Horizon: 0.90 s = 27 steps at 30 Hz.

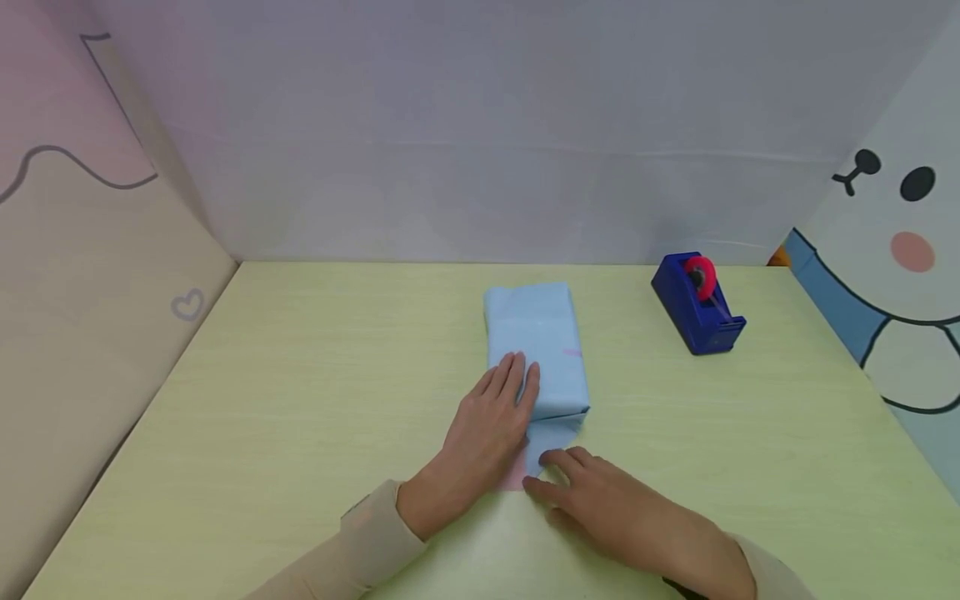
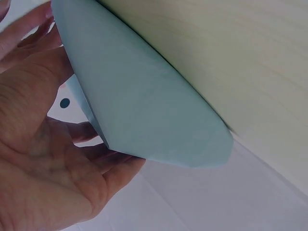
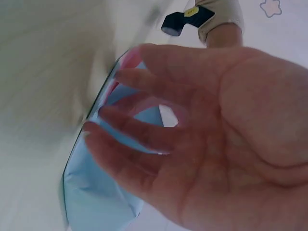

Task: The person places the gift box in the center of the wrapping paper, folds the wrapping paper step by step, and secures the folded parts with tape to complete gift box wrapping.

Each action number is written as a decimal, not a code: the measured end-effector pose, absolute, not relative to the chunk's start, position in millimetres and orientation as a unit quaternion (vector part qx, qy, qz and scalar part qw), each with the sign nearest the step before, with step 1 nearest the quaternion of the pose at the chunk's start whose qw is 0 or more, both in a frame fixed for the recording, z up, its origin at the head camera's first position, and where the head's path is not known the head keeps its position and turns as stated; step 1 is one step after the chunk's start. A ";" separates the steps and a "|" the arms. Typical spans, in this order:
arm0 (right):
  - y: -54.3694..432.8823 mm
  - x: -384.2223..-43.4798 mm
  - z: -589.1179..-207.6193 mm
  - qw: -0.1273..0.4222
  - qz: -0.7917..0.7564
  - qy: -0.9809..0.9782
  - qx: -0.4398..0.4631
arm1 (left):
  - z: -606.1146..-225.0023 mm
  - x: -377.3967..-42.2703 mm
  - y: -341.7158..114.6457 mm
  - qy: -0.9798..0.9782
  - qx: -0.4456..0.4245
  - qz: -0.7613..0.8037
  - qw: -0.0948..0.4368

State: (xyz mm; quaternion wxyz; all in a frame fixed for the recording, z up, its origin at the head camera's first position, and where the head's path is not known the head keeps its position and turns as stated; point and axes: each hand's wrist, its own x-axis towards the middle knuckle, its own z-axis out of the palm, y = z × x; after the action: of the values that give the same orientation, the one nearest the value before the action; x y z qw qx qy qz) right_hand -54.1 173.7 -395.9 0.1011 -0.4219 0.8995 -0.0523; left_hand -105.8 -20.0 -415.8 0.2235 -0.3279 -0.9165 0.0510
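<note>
Where the blue-wrapped parcel (image 1: 534, 333) lies: flat at the middle of the pale yellow-green table (image 1: 337, 358), its long sides running away from the person, a loose blue flap (image 1: 557, 433) sticking out at its near end.
Left hand (image 1: 487, 425): laid over the near left part of the parcel's top, fingers straight, the forefinger a little apart from the rest; how hard it presses, I cannot tell from where I stand.
Right hand (image 1: 607, 500): beside the flap, fingers spread and loosely bent, tips of thumb and forefinger at the paper's edge; I can make out no firm pinch.
Pink paper (image 1: 514, 475): a small patch between the two hands, next to the flap.
Parcel's feel: flat faces and fairly crisp edges suggest a stiff box inside, probably light enough for one hand, though the contents are hidden.
Wrapping: looks thin and smooth, so I'd expect it to slide under dry fingers, crease readily and perhaps tear at the corners if tugged.
Best hold: a flat palm on top near the open end to steady the box; fingertips along the flap's outer edge; both long sides for lifting, away from the loose paper.
Tape dispenser (image 1: 693, 321): dark blue, with a pinkish-red roll (image 1: 710, 277), standing toward the table's far right, well apart from both hands.
</note>
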 end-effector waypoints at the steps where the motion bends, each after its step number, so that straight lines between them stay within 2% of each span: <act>1: 174.2 -57.1 -394.9 0.080 -0.063 0.900 -0.424 | -415.8 -105.6 -20.1 -0.917 -0.328 0.050 0.223; 7: 177.4 -74.2 -391.1 -0.090 -0.117 0.906 -0.397 | -417.3 -106.1 -20.4 -0.913 -0.332 0.045 0.231; 10: 178.4 -80.1 -387.9 -0.137 -0.131 0.911 -0.366 | -417.4 -106.8 -20.4 -0.910 -0.334 0.049 0.241; 18: 183.8 -93.3 -389.7 -0.143 -0.124 0.932 -0.309 | -418.1 -108.5 -20.7 -0.908 -0.333 0.054 0.250; 27: 193.8 -108.9 -397.3 -0.145 -0.173 0.908 -0.353 | -415.7 -108.5 -21.4 -0.908 -0.340 0.047 0.239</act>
State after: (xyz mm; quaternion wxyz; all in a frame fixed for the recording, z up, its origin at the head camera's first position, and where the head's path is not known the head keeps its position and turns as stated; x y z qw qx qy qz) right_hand -108.9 193.8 -397.3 -0.1449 -0.3529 0.9080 -0.1731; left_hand -108.5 -21.4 -415.7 0.2393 -0.3399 -0.9083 0.0474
